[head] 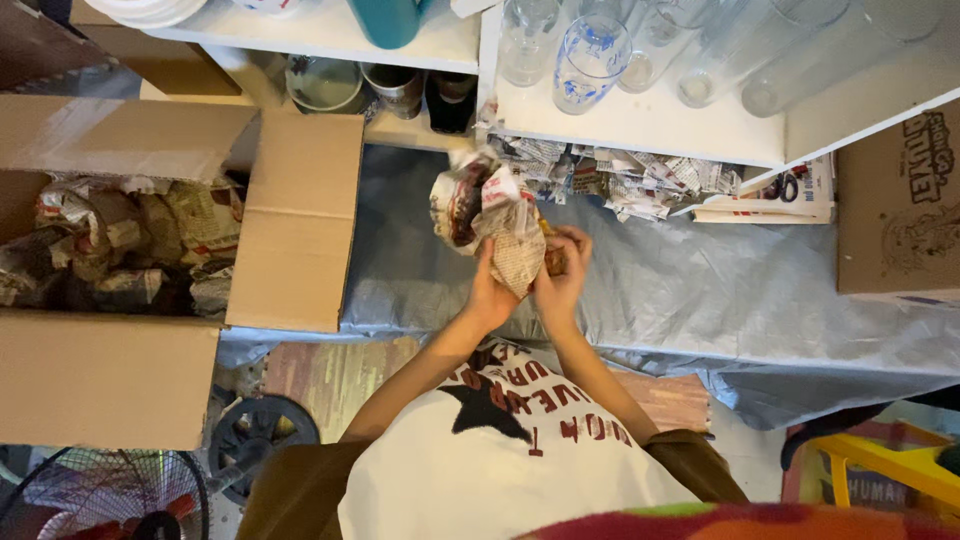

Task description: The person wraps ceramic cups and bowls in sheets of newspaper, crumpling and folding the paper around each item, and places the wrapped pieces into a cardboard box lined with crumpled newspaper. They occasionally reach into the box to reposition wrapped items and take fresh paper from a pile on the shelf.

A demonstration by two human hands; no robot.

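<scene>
A bundle of crumpled newspaper (490, 215) sits in both hands above the grey plastic sheet (680, 290) that covers the worktop. Something dark and rounded shows through the paper at the upper left of the bundle, but what it is cannot be told. The left hand (492, 290) is curled around the lower left of the bundle, fingers closed on the paper. The right hand (562, 270) grips the bundle's right side, its fingers folded over the paper's edge with something brownish showing between them.

Just beyond the bundle, at the back of the sheet, lies a loose heap of torn newspaper (620, 178). Above it a white shelf (650, 125) carries a row of clear drinking glasses (590, 50), one with a blue pattern. To the left of that, another white shelf (320, 30) holds a teal container (388, 20), with jars (400, 88) tucked beneath it.

Well to the left of the hands stands an open cardboard box (290, 230) filled with more crumpled newspaper; its flap lies spread towards the bundle. A second cardboard box (895, 210) stands at the far right. Down at the lower left a fan (100, 500) rests on the floor, and a yellow frame (880, 465) shows at the lower right.
</scene>
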